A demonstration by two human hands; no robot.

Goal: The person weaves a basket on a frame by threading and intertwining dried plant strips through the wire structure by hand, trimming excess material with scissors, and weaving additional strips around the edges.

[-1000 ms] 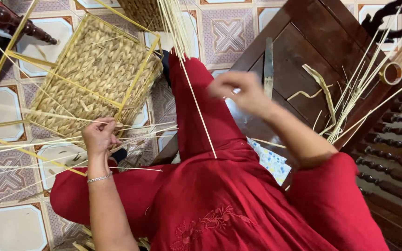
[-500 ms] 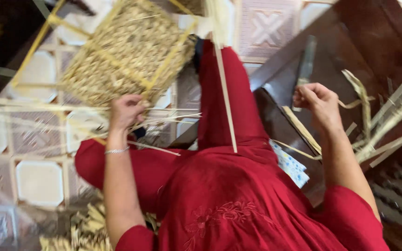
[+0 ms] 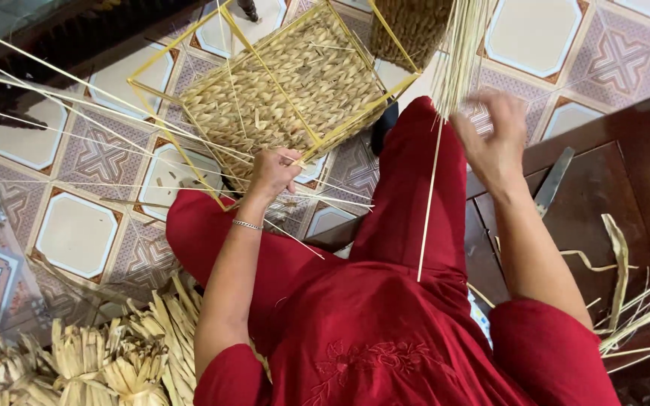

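Over the tiled floor, left hand pinches the woven basket's edge; right hand, blurred, grips straw strands.

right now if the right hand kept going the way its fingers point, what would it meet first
Probably the bundle of thin straws hanging just above the right hand; its blurred fingers reach up toward them. Depth is unclear, so whether they already touch cannot be told.
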